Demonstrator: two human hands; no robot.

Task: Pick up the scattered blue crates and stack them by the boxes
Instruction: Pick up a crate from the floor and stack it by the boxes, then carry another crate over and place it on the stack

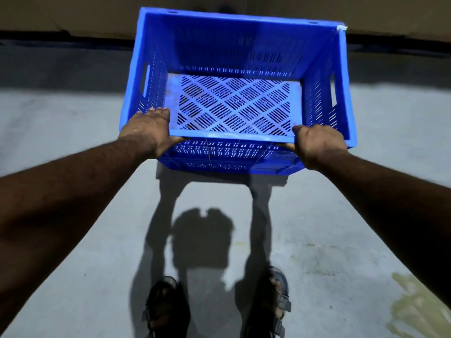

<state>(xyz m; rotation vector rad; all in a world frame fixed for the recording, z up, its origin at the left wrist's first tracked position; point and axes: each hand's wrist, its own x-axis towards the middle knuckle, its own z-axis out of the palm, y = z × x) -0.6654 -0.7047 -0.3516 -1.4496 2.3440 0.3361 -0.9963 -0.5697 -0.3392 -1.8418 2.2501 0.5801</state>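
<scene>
Crate: my empty blue slotted plastic crate (234,76) at 12 o'clock, above grey concrete floor (73,132).
Left grip (148,132): clamped on near rim, 10 o'clock corner.
Right grip (317,145): clamped on near rim, 2 o'clock corner.

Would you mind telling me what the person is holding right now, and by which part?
A blue crate, held by its near rim: the left hand grips the near left corner, the right hand the near right corner.
</scene>
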